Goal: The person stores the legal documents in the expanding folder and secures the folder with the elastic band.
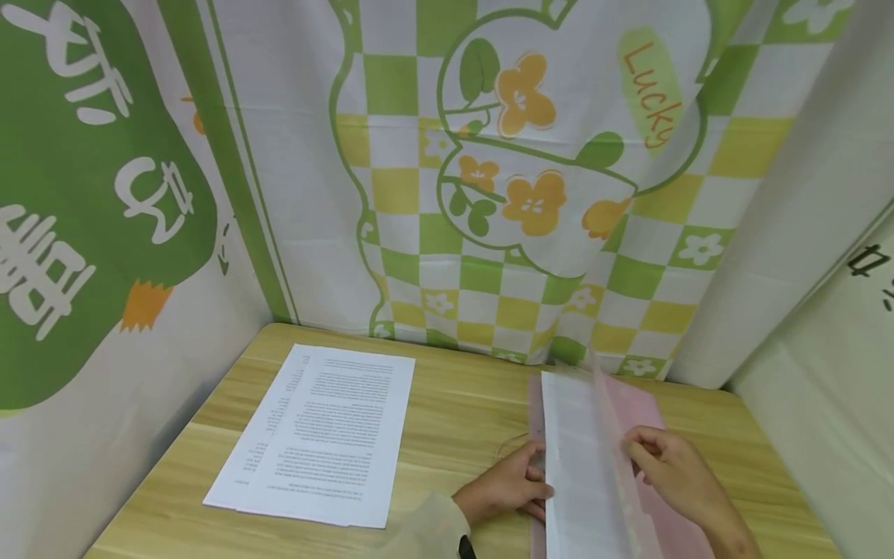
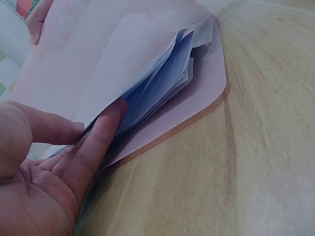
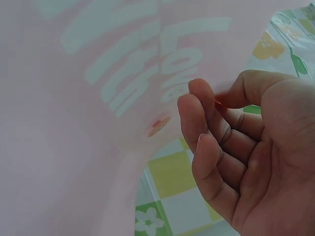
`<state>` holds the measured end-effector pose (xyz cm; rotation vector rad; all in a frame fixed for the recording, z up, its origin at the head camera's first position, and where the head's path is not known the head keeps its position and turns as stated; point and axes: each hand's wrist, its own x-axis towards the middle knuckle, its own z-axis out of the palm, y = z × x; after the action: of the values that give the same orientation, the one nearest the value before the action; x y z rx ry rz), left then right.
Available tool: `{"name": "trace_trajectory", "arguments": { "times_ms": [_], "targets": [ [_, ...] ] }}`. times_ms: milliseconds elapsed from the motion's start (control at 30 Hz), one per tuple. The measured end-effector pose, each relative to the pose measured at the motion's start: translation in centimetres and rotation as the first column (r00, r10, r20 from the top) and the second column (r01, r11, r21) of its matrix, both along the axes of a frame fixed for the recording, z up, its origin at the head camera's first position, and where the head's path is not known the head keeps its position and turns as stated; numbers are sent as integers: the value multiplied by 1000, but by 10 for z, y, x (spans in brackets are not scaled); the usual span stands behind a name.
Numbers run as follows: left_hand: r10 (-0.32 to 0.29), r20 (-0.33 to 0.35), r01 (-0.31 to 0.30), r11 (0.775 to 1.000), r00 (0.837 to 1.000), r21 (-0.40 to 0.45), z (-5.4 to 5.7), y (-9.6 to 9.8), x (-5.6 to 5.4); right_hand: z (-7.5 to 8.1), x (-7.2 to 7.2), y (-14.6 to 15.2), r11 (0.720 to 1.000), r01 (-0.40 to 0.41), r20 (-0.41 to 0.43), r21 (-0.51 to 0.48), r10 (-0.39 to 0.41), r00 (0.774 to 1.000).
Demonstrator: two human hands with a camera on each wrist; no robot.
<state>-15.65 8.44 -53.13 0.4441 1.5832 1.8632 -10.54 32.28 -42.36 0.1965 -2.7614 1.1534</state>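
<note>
A pink translucent folder lies at the right of the table, its cover raised. White papers show inside it in the head view. My left hand is at the folder's left side; in the left wrist view its thumb and fingers pinch the edge of a sheet over the paper stack. With thumb and index finger, my right hand pinches the edge of the raised cover. Pale lettering and a button-like fastener mark that cover in the right wrist view.
Printed sheets lie overlapping on the left part of the wooden table. A green and yellow checked curtain hangs along the table's back edge. White fabric walls stand at both sides.
</note>
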Motion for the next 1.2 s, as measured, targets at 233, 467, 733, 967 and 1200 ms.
{"name": "trace_trajectory", "arguments": {
  "times_ms": [233,467,733,967,1200],
  "targets": [
    [-10,-2,10,1000,1000,-19,0,3,1,0,0,-1,1000,-2,-4,-19,2,1000],
    [-12,-21,11,999,1000,-45,-3,3,2,-2,0,-2,1000,2,-14,-18,-2,1000],
    [-55,18,55,998,998,0,-5,-3,2,-2,1,-2,1000,18,26,-21,-17,1000],
    [-91,61,91,996,994,9,-3,-13,6,0,1,-1,999,39,98,-20,-37,995],
    [-119,10,119,993,993,3,2,-24,8,0,0,0,999,33,76,-13,-32,997]
  ]
}}
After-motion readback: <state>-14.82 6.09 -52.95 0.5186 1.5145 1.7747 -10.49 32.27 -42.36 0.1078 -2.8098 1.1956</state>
